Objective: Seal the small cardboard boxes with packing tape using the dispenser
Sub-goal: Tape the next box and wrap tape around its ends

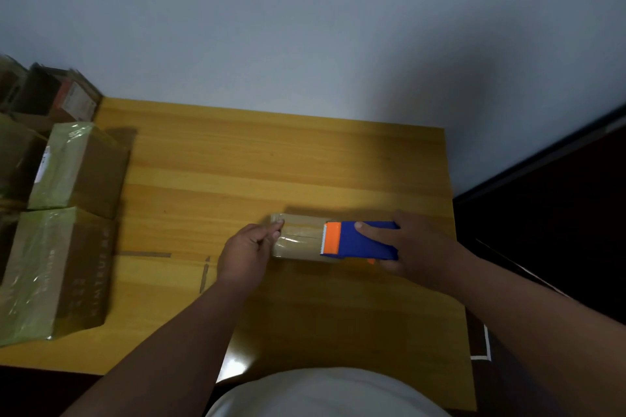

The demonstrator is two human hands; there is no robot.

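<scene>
Taping a small carton, seen from above the person's shoulders. A small cardboard box lies flat on the wooden table, near the right edge and about midway between the far and near edges. The person's left hand steadies the box's left end, fingers curled against it and the fingertips touching its top. The right hand grips a blue tape dispenser from the right, with one finger laid along its top; the orange cutter end rests on the right half of the box. A glossy band of packing tape already shows on the box top, between the left hand and the cutter.

Along the left edge of the table stand several larger boxes, their tops shiny with tape.

Handling, as a judgement: the box looks light and fairly stiff, so it would slide under the pull of the tape unless pinned down; the best hold is flat pressure on the end opposite the dispenser, clear of the seam. The taped surface is probably slick. The dispenser is rigid and is best held by its body, away from the serrated blade.
</scene>
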